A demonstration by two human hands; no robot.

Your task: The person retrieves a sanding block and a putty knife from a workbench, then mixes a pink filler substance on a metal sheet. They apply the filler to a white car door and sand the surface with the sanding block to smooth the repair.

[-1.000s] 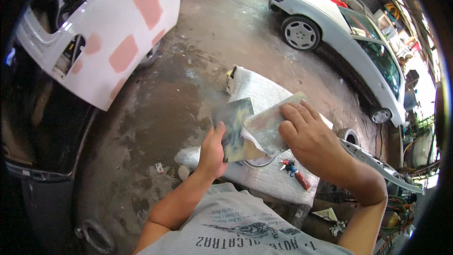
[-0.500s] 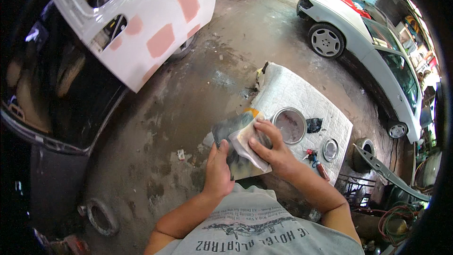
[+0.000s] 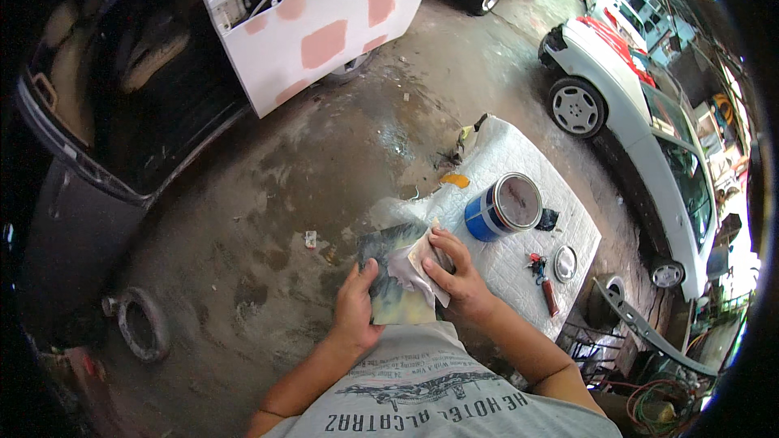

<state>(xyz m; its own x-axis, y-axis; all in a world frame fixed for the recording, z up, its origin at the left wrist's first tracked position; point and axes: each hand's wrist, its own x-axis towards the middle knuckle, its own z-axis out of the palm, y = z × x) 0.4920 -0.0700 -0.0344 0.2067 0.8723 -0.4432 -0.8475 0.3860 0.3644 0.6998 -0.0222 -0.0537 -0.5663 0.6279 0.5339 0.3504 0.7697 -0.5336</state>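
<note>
Blue can [image 3: 501, 208] now nearer, lidless.

Head camera looks steeply down at garage floor [image 3: 268, 195].

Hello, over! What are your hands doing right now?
Left hand grips stained board. Right hand presses spreader into putty. Blue can beside, nothing blocking.

Stained concrete floor [image 3: 268, 195] (daylit garage)
</note>
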